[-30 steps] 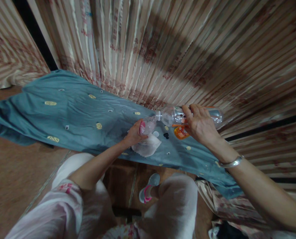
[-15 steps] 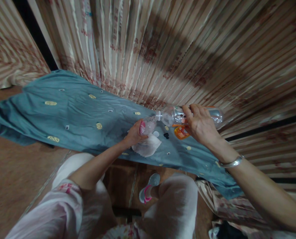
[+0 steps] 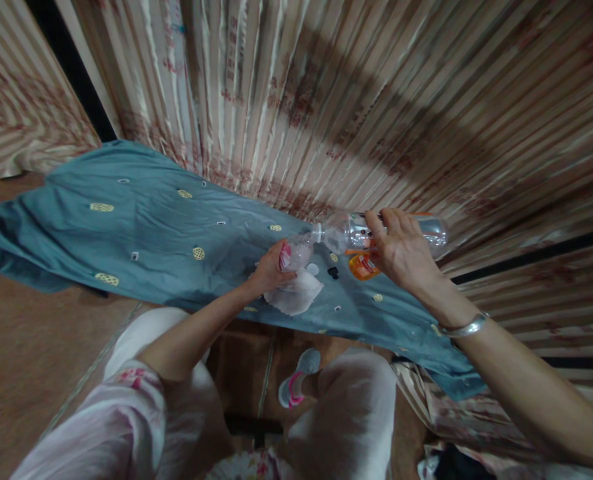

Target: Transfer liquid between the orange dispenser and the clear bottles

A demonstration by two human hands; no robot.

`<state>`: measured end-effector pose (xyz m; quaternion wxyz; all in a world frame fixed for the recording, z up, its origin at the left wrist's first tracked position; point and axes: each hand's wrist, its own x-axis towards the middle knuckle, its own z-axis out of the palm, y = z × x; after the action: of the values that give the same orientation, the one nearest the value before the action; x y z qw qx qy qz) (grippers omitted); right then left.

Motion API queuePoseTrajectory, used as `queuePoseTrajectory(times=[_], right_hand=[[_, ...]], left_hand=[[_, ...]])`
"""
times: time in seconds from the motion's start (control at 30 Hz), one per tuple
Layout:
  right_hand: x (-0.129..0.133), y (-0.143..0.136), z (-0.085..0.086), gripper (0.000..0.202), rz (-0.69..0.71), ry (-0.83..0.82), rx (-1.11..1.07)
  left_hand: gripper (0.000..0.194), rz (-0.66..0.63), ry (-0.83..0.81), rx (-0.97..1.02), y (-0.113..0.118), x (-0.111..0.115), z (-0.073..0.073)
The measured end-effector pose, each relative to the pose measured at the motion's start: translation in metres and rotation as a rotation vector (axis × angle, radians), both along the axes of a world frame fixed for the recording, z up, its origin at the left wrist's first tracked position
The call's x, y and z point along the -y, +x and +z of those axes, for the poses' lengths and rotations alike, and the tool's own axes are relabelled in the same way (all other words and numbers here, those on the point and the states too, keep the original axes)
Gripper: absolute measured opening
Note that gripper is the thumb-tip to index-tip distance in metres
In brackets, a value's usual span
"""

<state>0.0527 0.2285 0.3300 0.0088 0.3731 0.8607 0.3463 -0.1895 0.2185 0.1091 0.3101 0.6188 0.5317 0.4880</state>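
My left hand (image 3: 270, 270) is closed around a small clear plastic bottle (image 3: 300, 252) with a pink label. Its top points up and to the right. My right hand (image 3: 401, 247) grips a larger clear bottle (image 3: 337, 233) with an orange-edged label, tipped onto its side. The large bottle's mouth meets the small one's at a whitish neck ring; the exact contact is too small to make out. Beneath the small bottle lies a white cloth-like piece (image 3: 296, 297), beside a round white cap (image 3: 312, 269) and a small black piece (image 3: 333, 273).
An orange bottle (image 3: 362, 267) lies partly under my right hand. All this rests on a narrow surface covered by a teal cloth (image 3: 166, 227) with pineapple prints. A striped curtain (image 3: 276, 100) hangs right behind it. My knees are at the near edge.
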Motion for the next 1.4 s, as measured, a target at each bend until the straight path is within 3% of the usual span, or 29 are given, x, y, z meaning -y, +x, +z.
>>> queuePoseTrajectory(times=[0.8, 1.1, 1.4], right_hand=[[-0.0012, -0.0002, -0.0003, 0.048, -0.006, -0.02, -0.028], [-0.0037, 0.0027, -0.0025, 0.053, 0.023, 0.004, -0.032], [-0.0037, 0.0023, -0.0022, 0.056, 0.019, -0.02, -0.043]], left_hand=[[0.094, 0.01, -0.023, -0.022, 0.0004, 0.0011, 0.002], [0.092, 0.014, 0.022, -0.015, -0.0004, -0.0018, -0.0044], [0.094, 0.012, -0.038, -0.029, 0.0001, 0.0014, 0.0041]])
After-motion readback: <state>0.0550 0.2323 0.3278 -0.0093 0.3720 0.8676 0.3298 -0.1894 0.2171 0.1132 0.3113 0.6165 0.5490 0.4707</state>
